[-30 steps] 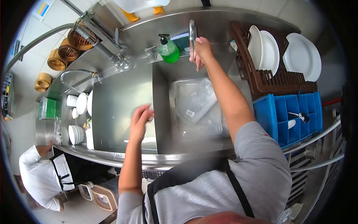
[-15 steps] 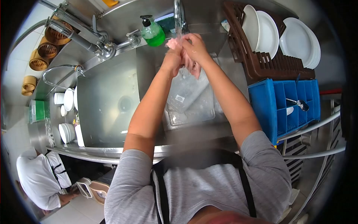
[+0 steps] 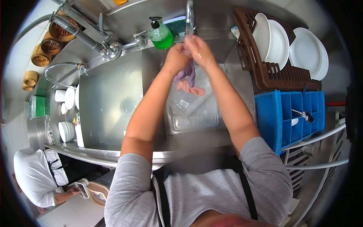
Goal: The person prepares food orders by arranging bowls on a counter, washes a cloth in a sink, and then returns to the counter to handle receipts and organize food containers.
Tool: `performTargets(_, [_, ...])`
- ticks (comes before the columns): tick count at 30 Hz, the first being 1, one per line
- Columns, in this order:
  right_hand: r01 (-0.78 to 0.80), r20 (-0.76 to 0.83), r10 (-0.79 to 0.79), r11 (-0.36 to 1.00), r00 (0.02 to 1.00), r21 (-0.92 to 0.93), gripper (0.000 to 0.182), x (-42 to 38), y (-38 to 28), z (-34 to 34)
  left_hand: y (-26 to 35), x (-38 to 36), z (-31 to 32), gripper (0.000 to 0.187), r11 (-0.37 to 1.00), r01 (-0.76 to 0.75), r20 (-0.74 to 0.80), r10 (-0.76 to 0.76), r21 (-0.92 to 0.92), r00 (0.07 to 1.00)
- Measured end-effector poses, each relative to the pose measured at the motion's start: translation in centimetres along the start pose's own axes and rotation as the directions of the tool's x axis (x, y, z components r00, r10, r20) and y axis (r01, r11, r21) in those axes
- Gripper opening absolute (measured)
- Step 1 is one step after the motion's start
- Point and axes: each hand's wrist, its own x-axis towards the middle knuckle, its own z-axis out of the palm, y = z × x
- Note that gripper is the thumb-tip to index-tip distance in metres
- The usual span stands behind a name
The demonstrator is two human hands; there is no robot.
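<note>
Both hands meet under the faucet (image 3: 190,17), with water running over my fingers. My left hand (image 3: 177,59) is closed on a wet purple cloth (image 3: 186,75) that hangs down from between the hands. My right hand (image 3: 199,52) is closed too, its fingers pressed against the left and bunched at the cloth's upper part, which they hide. Just below, a crumpled pink cloth (image 3: 191,88) overlaps the clear plastic container (image 3: 196,117) in the right sink basin. A pump bottle of green soap (image 3: 161,36) stands behind my left hand.
The left basin (image 3: 109,109) holds cloudy water. To the right are a brown rack (image 3: 264,75) with white plates (image 3: 278,43) and a blue divided bin (image 3: 266,117) with a spoon (image 3: 307,116). White bowls (image 3: 66,131) line the left side. Another person (image 3: 34,174) bends at lower left.
The pink cloth that was in my hands now lies lower, over the container, and a purple cloth shows below my hands. The view has shifted slightly.
</note>
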Motion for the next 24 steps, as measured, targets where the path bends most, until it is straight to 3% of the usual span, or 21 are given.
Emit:
performTargets(3, [-0.003, 0.250, 0.050, 0.983, 0.967, -0.185, 0.030, -1.5, 3.4, -1.3, 2.6, 0.5, -1.6, 0.012, 0.957, 0.132, -0.083, -0.158, -0.260, 0.984])
performTargets(6, [-0.045, 0.280, 0.103, 0.978, 0.954, -0.206, 0.028, -1.8, 3.0, -3.4, 1.3, 1.4, -2.6, 0.016, 0.769, 0.155, -0.099, -0.272, -0.620, 0.957])
performTargets(9, [0.162, -0.172, -0.137, 0.977, 0.976, 0.136, 0.024, -1.6, 2.8, -0.9, -0.5, 1.6, -0.4, 0.025, 0.516, 0.259, -0.040, -0.498, -0.816, 0.866])
performTargets(10, [0.285, -0.228, -0.272, 0.958, 0.935, 0.022, 0.019, -2.0, 1.4, 0.9, -4.0, 2.1, 0.6, 0.028, 0.683, 0.259, -0.076, -0.419, -0.683, 0.905])
performTargets(11, [0.410, -0.138, -0.440, 0.890, 0.887, -0.200, 0.020, -2.6, 0.4, 2.0, -5.1, 2.4, 1.2, 0.031, 0.743, 0.258, -0.083, -0.388, -0.617, 0.918])
performTargets(13, [0.612, 0.140, -0.662, 0.562, 0.736, -0.557, 0.024, -3.6, -0.9, 3.0, -5.1, 2.3, 2.4, 0.033, 0.774, 0.269, -0.082, -0.381, -0.572, 0.921])
performTargets(14, [0.583, -0.012, -0.637, 0.713, 0.771, -0.390, 0.027, -2.2, 0.3, 2.8, -3.6, 1.8, 2.9, 0.034, 0.749, 0.285, -0.075, -0.406, -0.598, 0.911])
performTargets(17, [0.165, -0.212, -0.275, 0.890, 0.938, -0.425, 0.020, 1.7, 3.8, -0.5, 1.6, 0.5, 3.2, 0.036, 0.668, 0.329, -0.050, -0.481, -0.667, 0.875])
performTargets(18, [0.197, -0.240, -0.355, 0.842, 0.904, -0.502, 0.026, 0.8, 1.6, 0.5, 3.0, 0.4, 2.7, 0.033, 0.662, 0.382, -0.044, -0.531, -0.644, 0.846])
performTargets(21, [0.091, -0.332, -0.207, 0.939, 0.920, -0.332, 0.026, -3.1, -4.3, 5.0, -1.8, 1.8, 0.7, 0.031, 0.562, 0.221, 0.136, -0.189, -0.797, 0.972])
performTargets(22, [0.092, -0.321, -0.199, 0.943, 0.926, -0.321, 0.026, -3.2, -4.3, 5.2, -2.1, 2.3, 1.1, 0.030, 0.696, 0.213, -0.068, -0.352, -0.685, 0.934])
performTargets(24, [0.201, -0.186, -0.306, 0.878, 0.934, -0.433, 0.028, -0.1, 1.1, 1.5, -0.6, 0.9, 1.2, 0.029, 0.657, 0.361, 0.063, -0.432, -0.662, 0.900])
